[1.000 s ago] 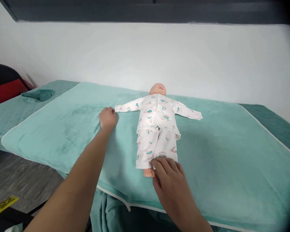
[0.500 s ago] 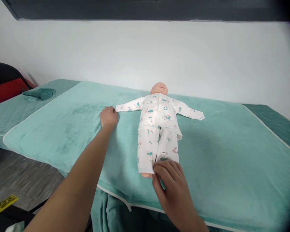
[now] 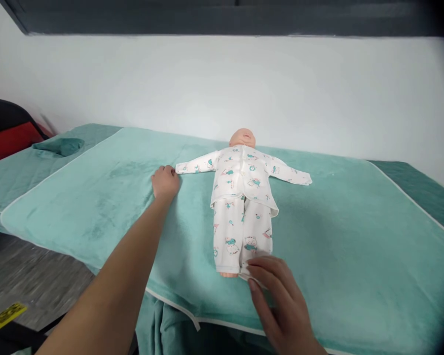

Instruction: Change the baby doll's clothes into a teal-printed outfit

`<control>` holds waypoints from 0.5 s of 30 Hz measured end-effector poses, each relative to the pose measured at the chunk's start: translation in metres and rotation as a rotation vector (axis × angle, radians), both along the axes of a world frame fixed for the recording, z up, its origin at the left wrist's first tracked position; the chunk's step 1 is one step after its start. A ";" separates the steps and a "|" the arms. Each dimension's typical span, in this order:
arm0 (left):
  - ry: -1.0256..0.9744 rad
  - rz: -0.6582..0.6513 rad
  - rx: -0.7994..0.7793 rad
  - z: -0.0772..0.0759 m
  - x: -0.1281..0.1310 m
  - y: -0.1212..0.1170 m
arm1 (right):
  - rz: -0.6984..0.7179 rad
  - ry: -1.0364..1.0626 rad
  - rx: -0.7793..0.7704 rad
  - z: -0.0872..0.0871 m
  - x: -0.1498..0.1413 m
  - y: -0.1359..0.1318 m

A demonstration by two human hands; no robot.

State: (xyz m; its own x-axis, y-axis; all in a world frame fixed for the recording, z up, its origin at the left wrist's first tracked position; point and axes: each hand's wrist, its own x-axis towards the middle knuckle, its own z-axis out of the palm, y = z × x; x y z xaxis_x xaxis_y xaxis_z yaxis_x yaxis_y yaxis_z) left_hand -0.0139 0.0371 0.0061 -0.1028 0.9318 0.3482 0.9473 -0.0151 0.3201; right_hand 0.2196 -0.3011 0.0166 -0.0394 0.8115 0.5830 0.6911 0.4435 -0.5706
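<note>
A baby doll [image 3: 242, 137] lies on its back in a white printed pajama top [image 3: 243, 172] and matching pajama pants [image 3: 229, 231]. Its sleeves spread out to both sides. At the sleeve on the left, my left hand [image 3: 165, 181] has its fingers closed at the cuff; the fingertips are partly hidden. My right hand [image 3: 281, 296] is at the bottom of the pants leg on the right, with the hem between thumb and fingers. That hand covers the foot there. Toes show below the other pants leg.
A green plush cover [image 3: 336, 246] with white piping lies over the bed beneath the doll. Behind it rises a white wall [image 3: 170, 84]. A black and red chair [image 3: 11, 140] stands at the far left, near a dark green cloth bundle [image 3: 59, 146].
My right hand has shifted down and right, from the inner hem between the legs to the leg on the right. The left pants leg lies straighter, with toes showing. My left hand stays at the cuff.
</note>
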 end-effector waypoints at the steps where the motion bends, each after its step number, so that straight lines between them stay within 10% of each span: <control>1: -0.004 0.001 -0.005 0.001 0.000 0.001 | -0.034 0.030 0.005 -0.002 0.005 0.000; 8: -0.381 -0.061 0.065 0.007 -0.010 -0.045 | -0.352 0.165 -0.217 -0.019 0.075 0.018; 11: -0.479 -0.002 0.233 -0.008 -0.038 -0.124 | -0.472 0.188 -0.411 -0.024 0.118 0.023; 15: -0.134 0.089 0.254 -0.051 -0.112 -0.261 | -0.524 0.229 -0.531 -0.038 0.151 0.023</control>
State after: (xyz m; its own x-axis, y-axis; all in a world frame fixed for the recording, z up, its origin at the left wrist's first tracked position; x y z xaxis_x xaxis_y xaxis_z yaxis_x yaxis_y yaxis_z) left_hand -0.1261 -0.2234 -0.0452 -0.2411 0.8020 0.5466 0.8980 -0.0292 0.4390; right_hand 0.3707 -0.2785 -0.0211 0.5009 0.8635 0.0584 0.5745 -0.2813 -0.7686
